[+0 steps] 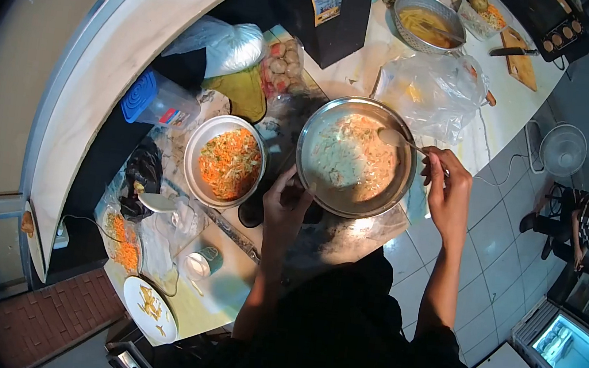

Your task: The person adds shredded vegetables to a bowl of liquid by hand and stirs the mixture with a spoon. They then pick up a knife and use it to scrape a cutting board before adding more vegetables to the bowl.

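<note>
A wide metal bowl (308, 178) stands on the counter in front of me, holding a creamy batter with orange and green bits. My left hand (287, 209) grips its near left rim, thumb on the edge. Between the fingers of my right hand (448, 188) is the handle of a metal spoon (391, 137). The spoon's bowl end rests in the batter near the right inner wall. Left of the metal bowl sits a white bowl (190, 171) with shredded carrot and other chopped vegetables (229, 163).
A plastic bag (431, 90) lies behind the metal bowl, near a colander (402, 29) and a knife (513, 52) on a cutting board (521, 71). At left are a plastic container (172, 101) and a white plate (139, 312). Another person (576, 226) sits at far right.
</note>
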`<control>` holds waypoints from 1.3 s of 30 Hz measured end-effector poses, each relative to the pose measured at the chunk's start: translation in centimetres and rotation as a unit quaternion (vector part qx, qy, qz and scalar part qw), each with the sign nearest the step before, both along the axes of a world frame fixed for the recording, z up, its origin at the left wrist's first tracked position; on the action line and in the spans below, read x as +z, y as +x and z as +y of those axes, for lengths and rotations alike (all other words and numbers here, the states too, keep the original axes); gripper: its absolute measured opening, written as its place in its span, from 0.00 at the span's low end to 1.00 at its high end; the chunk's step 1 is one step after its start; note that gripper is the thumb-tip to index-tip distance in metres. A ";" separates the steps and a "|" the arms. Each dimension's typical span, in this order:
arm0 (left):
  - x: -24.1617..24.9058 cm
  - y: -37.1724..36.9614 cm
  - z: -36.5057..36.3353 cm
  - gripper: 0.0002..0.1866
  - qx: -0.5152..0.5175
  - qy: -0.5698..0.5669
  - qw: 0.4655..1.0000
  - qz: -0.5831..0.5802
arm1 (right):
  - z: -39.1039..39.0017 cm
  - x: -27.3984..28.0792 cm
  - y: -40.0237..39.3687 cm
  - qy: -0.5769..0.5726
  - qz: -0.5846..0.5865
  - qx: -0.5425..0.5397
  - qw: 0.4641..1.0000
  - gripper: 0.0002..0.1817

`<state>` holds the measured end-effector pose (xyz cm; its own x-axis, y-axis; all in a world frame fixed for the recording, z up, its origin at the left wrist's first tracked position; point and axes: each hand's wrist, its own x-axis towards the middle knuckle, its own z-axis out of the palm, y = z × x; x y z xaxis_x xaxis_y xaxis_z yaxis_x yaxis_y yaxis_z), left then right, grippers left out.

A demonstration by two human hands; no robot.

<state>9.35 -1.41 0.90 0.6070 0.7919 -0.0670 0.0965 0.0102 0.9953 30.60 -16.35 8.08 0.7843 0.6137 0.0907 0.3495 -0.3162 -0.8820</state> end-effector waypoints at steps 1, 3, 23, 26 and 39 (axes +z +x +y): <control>0.0 0.0 0.0 0.26 -0.002 0.002 1.000 0.000 | 0.2 -1.3 0.1 0.014 -0.020 -0.003 1.000 0.10; 0.0 -0.1 0.1 0.26 -0.005 0.023 1.000 0.001 | 1.0 -2.8 0.2 0.024 -0.062 -0.008 0.998 0.12; -1.6 0.0 0.4 0.25 -0.011 0.046 0.998 -0.039 | -1.3 -0.2 -2.7 -0.003 -0.012 0.181 0.983 0.11; -1.0 0.3 0.4 0.26 -0.015 0.059 0.997 -0.044 | -1.3 -0.1 -2.6 0.000 -0.011 0.183 0.983 0.11; -3.4 0.5 0.1 0.30 0.014 0.133 0.991 -0.028 | 0.9 -1.8 -3.2 0.010 -0.080 0.186 0.979 0.12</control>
